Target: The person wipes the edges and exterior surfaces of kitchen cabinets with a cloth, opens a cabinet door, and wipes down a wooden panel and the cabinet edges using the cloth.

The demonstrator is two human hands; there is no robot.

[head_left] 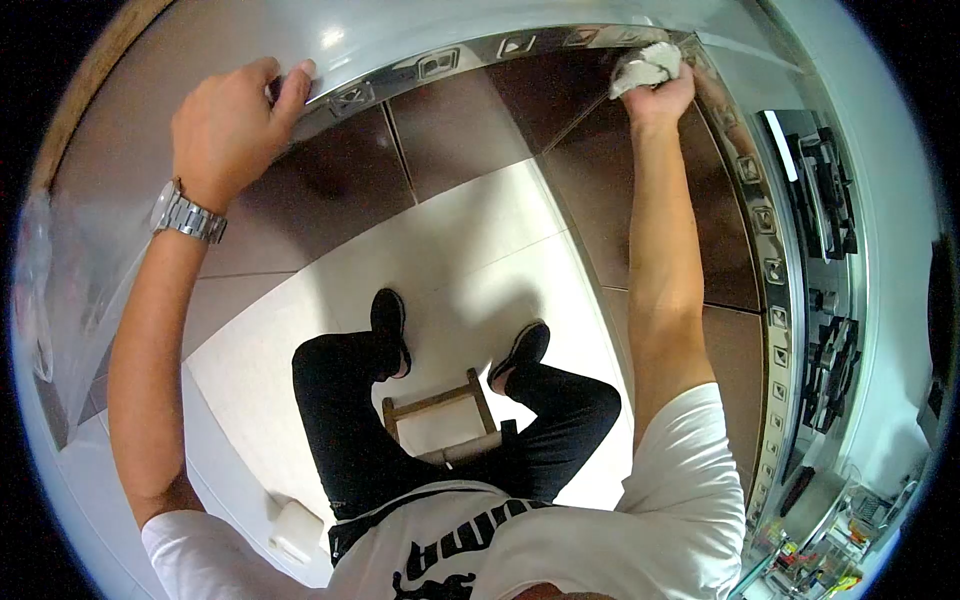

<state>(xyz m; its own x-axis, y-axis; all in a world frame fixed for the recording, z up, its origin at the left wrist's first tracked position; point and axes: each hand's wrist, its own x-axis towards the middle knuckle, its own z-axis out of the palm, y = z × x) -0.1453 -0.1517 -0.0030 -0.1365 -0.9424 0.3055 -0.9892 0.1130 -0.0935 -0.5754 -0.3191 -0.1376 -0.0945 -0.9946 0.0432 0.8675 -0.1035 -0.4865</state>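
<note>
My right hand (663, 95) grips a crumpled white cloth (645, 68) and presses it against the shiny decorated metal trim (437, 63) at the inner corner of the counter. On the left, my left hand (225, 130) is curled at the counter's edge (325, 85), its thumb lying by the trim. Its other fingers are mostly hidden behind the hand. A metal wristwatch (188, 215) is on my left wrist. Below the trim are dark brown cabinet fronts (345, 190).
I sit on a low wooden stool (440, 400) on pale floor tiles (450, 250). A black gas stove (815, 190) is set into the right counter, with jars and utensils (825, 535) nearer me. A clear plastic bag (85, 290) hangs left; a white container (297, 530) stands lower left.
</note>
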